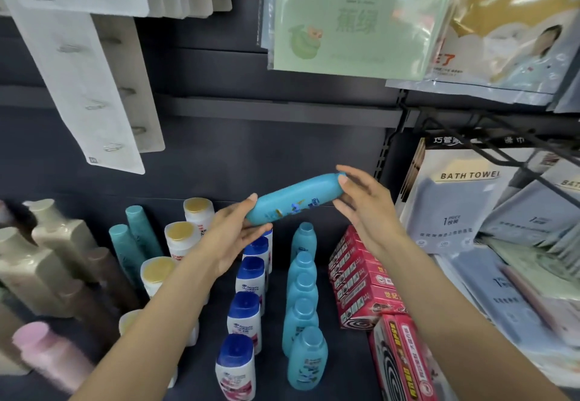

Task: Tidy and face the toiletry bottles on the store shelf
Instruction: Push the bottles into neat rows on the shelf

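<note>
A light blue bottle [295, 200] lies nearly level in the air above the dark shelf [342, 356], its label facing me. My left hand [233, 237] grips its lower left end. My right hand [361, 203] pinches the upper right end between thumb and fingers. Below stands a row of matching blue bottles [303, 303] running front to back. Left of it is a row of white bottles with blue caps [243, 322]. White bottles with gold caps [182, 237] and teal bottles [133, 237] stand further left.
Beige and brown bottles [47, 256] and a pink bottle [47, 353] fill the left side. Red boxes [364, 278] sit right of the blue row. Bath towel packs [464, 200] stand at the right. Hanging packets [339, 17] and a wire rack [502, 137] are overhead.
</note>
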The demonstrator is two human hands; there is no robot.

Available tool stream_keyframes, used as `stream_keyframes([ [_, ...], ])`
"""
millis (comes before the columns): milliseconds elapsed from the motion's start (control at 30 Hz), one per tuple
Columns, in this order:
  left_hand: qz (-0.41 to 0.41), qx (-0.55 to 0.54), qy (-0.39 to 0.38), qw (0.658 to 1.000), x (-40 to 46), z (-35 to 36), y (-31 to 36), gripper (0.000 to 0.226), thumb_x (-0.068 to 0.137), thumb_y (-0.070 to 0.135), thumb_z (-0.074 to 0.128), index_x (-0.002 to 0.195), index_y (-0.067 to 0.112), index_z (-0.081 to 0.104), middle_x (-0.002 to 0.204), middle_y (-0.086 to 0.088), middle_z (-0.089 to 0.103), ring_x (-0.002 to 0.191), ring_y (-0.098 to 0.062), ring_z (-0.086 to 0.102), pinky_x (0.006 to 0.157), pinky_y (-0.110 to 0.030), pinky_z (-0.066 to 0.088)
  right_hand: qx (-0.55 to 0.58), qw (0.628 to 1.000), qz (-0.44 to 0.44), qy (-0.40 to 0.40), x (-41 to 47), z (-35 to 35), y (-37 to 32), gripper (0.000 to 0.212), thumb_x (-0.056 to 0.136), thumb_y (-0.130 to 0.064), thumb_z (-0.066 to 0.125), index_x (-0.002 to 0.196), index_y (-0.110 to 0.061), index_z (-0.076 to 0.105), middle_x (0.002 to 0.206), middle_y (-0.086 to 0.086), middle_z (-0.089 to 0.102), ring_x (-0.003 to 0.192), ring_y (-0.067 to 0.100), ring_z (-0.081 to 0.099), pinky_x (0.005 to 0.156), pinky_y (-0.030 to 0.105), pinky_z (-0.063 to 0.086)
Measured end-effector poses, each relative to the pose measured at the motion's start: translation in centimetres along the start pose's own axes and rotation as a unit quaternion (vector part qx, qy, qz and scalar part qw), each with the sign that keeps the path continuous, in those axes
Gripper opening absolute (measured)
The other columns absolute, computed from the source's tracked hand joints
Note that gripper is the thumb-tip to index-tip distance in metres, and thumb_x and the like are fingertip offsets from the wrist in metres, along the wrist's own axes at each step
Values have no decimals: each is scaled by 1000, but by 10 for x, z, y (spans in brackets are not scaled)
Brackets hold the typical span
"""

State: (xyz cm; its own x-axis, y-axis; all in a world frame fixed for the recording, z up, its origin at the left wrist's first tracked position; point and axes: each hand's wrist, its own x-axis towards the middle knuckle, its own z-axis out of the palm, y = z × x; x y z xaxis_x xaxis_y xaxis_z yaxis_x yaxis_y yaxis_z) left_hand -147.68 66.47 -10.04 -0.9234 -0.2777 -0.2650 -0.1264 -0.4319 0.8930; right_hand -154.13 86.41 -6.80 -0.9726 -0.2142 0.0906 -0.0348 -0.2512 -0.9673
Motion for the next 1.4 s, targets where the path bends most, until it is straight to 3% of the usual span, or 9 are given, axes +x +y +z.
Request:
stream_keyframes([
  [133,136,45,17,990,-17,1,-3,26,80,22,68,104,14,63,111,-11,65,98,-20,67,82,-25,55,28,999,32,16,-2,-5,7,25,94,-13,54,118,-14,61,118,4,61,110,15,60,97,29,49],
  [267,267,169,0,949,-34,3,-1,35,76,10,72,106,22,61,99,7,66,88,-2,66,71,-13,51,86,992,79,42,-3,-11,15,37,93,-8,53,130,-3,49,120,11,61,102,15,63,90,27,52],
  [400,351,240,-32,905,-41,0,-1,45,70,11,75,108,29,58,119,2,57,106,-8,61,82,-18,52,105,990,92,27,-4,-15,15,29,94,-6,51,122,-1,57,116,13,65,101,14,65,85,24,54],
  [600,414,286,-23,864,-45,-8,-6,53,73,-2,74,111,31,58,124,13,51,119,-5,52,89,-15,48,120,990,76,1,-7,-13,13,27,94,-3,50,119,-6,60,109,9,69,101,14,67,87,26,54],
  [767,439,279,-24,853,-44,-11,-7,55,71,5,75,111,40,61,124,17,53,122,-8,51,88,-16,49,106,991,81,-15,-10,-14,13,28,93,-7,52,120,-9,60,111,8,69,104,17,66,89,33,54],
  [867,397,239,-13,886,-45,-10,-9,49,67,19,77,107,43,62,119,14,59,111,-12,59,82,-23,54,89,992,93,-18,-10,-15,11,24,94,-13,52,117,-12,62,111,8,69,104,19,66,89,37,55],
  [1000,308,189,17,932,-43,-6,-10,40,66,29,74,105,26,65,97,14,69,91,-11,68,74,-26,57,124,987,93,-33,-10,-16,8,26,95,-16,51,117,-9,61,112,10,69,104,18,66,88,30,55],
  [1133,182,92,29,978,-34,-2,-8,23,81,30,64,99,15,65,96,-9,71,81,-20,72,66,-25,58,143,985,59,-71,-11,-17,7,30,88,-13,56,117,-8,59,114,7,67,108,16,64,91,27,52],
  [1400,-22,113,34,993,-10,-3,-14,49,86,52,54,99,6,64,85,-18,72,66,-17,71,49,-17,52,6,1000,18,-12,-6,-11,8,29,84,-22,65,110,-10,61,107,8,69,97,19,68,78,28,57],
])
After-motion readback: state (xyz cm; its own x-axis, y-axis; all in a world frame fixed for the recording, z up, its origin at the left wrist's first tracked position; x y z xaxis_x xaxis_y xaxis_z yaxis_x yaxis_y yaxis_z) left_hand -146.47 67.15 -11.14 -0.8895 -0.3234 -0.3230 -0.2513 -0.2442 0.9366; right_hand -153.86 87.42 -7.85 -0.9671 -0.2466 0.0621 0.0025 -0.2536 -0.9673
